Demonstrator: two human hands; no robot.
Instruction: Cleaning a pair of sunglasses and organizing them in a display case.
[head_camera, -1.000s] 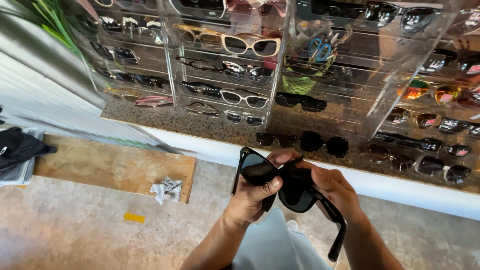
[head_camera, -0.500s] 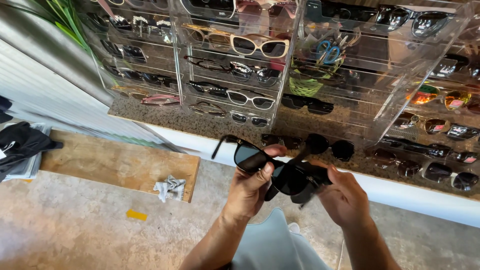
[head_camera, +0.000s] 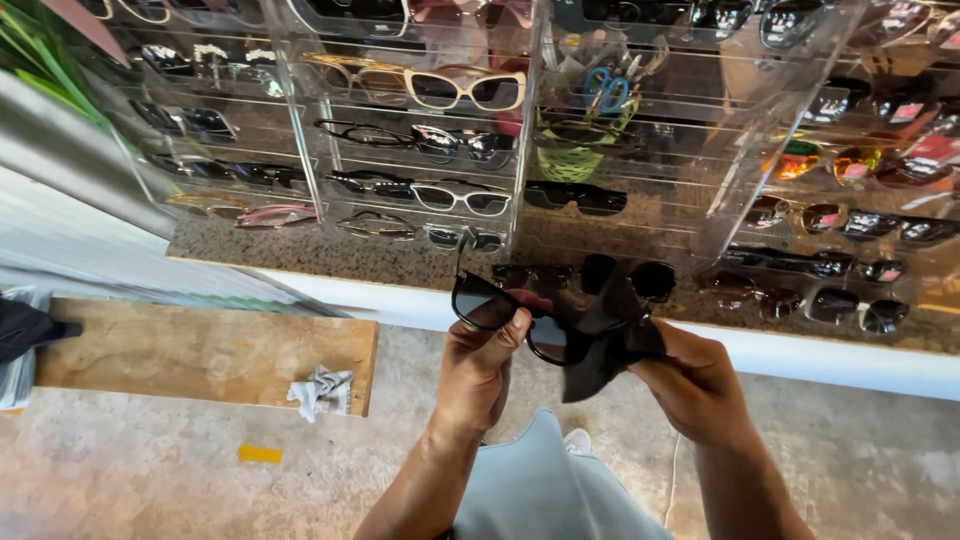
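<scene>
Display cases: clear acrylic racks (head_camera: 300, 150) fill the top of the view, stacked in tiers on the speckled counter (head_camera: 300, 262), every tier loaded with glasses.
Left case: dark and pinkish frames lie in its rows.
Middle case: cream sunglasses (head_camera: 465, 88) up high, white-rimmed sunglasses (head_camera: 462, 199) two tiers lower.
Right cases: a green mesh bundle (head_camera: 568, 162) and blue-handled scissors (head_camera: 607, 90), then orange mirrored lenses (head_camera: 835, 160) further right.
Wooden board: a plank (head_camera: 200, 350) lies on the concrete floor, crumpled grey rag (head_camera: 322, 388) at its edge.
Left hand: the left hand (head_camera: 478, 370) is clamped on the black sunglasses (head_camera: 510, 315), thumb across a lens.
Right hand: the right hand (head_camera: 695, 385) is closed on a black cloth (head_camera: 605, 335), pressed against the other lens.
Sunglasses: held up just in front of the counter edge, between both hands.
</scene>
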